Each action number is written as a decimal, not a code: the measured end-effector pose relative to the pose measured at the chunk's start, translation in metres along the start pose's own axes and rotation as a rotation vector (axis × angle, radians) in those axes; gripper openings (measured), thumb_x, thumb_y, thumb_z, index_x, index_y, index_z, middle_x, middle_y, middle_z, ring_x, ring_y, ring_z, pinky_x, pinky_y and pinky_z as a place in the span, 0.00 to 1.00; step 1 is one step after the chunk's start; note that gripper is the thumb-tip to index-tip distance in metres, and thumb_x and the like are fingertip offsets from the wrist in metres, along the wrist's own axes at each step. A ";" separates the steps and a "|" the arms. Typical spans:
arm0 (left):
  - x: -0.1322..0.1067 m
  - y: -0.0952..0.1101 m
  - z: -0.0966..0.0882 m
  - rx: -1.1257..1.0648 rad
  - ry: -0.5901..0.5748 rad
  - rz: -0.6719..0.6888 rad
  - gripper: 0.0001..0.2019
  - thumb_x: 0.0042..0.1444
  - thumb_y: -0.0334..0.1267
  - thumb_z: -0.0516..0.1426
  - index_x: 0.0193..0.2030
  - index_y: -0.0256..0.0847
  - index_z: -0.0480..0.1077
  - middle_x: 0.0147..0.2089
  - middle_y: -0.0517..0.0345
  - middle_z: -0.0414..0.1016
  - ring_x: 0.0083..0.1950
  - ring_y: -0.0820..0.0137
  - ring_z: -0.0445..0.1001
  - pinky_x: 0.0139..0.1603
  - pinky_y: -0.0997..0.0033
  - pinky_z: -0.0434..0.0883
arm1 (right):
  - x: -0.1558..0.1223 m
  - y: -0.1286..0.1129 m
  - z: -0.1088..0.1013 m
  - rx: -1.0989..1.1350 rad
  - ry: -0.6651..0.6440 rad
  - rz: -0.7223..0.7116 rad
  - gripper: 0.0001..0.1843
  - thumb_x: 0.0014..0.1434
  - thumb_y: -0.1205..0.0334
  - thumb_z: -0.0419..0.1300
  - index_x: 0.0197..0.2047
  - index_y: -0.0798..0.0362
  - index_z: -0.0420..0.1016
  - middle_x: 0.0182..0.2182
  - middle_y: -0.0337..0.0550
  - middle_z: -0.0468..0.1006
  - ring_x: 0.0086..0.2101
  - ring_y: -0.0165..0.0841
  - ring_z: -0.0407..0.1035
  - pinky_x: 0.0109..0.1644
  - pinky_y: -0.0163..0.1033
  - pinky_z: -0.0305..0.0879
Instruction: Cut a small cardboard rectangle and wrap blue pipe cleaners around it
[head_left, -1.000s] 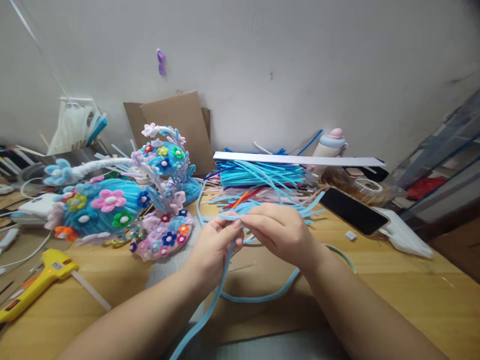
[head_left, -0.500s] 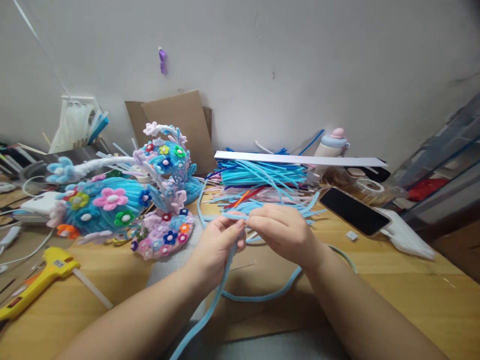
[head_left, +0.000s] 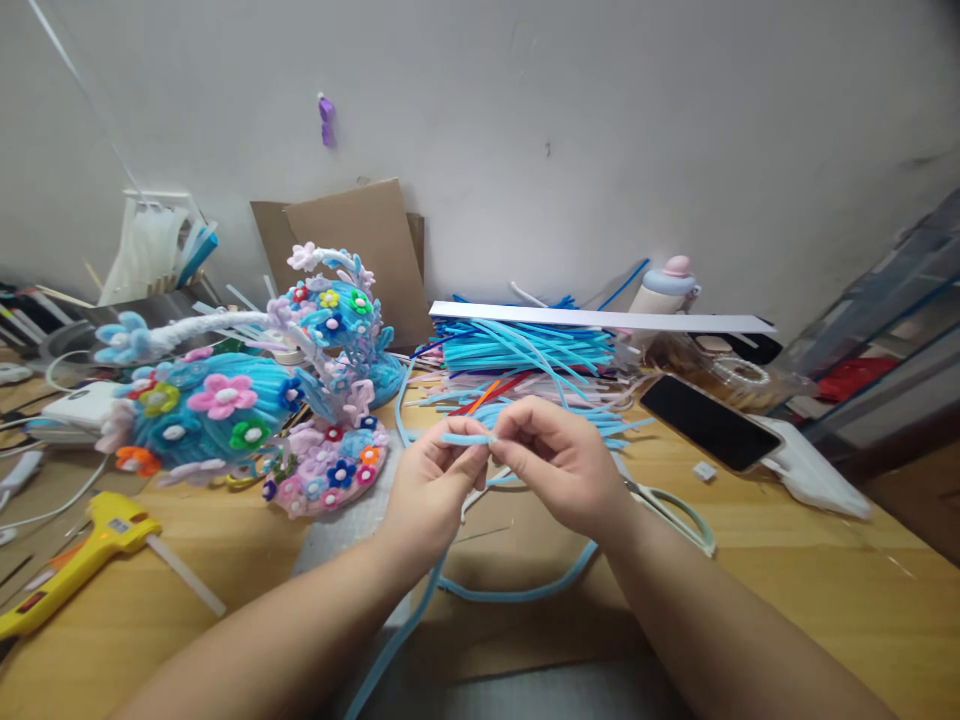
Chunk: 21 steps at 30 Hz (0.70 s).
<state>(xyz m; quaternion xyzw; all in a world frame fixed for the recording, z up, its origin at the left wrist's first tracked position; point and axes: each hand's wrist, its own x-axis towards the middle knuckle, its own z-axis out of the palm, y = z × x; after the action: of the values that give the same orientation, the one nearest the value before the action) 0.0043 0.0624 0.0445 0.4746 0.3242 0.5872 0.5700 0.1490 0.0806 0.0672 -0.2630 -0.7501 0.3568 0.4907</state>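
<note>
Between my two hands is a light blue pipe cleaner (head_left: 466,439). My left hand (head_left: 433,482) pinches it with thumb and fingers, and a short piece lies across the fingertips. My right hand (head_left: 559,462) closes thumb and forefinger on its end, right beside the left fingertips. A long blue length hangs below the left hand toward the bottom edge, and another blue strand (head_left: 517,595) curves over the brown board (head_left: 517,640). Whether these strands are one piece I cannot tell. Scissors with pale green handles (head_left: 686,515) lie partly behind my right wrist.
Left stand fuzzy flower-covered lantern shapes (head_left: 225,400) on a flowered base (head_left: 330,470). A yellow glue gun (head_left: 82,560) lies at far left. Behind my hands is a pile of blue pipe cleaners (head_left: 525,350) under a white strip (head_left: 600,318). A phone (head_left: 709,422) lies at right.
My right hand has turned, so its thumb now shows and it pinches the pipe cleaner's end. My left hand has rolled slightly, and the hanging strand has shifted. More of the scissors shows.
</note>
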 end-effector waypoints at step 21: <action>0.000 0.003 0.003 -0.084 0.044 -0.158 0.07 0.51 0.39 0.61 0.33 0.39 0.68 0.20 0.65 0.64 0.22 0.79 0.60 0.26 0.78 0.56 | 0.002 0.005 -0.010 -0.516 -0.046 -0.398 0.09 0.61 0.72 0.52 0.43 0.54 0.71 0.35 0.45 0.77 0.38 0.32 0.70 0.43 0.39 0.67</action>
<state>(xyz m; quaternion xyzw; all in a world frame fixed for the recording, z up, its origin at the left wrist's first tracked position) 0.0058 0.0618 0.0477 0.4102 0.3483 0.5639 0.6264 0.1578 0.0873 0.0672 -0.2188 -0.8633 0.0577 0.4511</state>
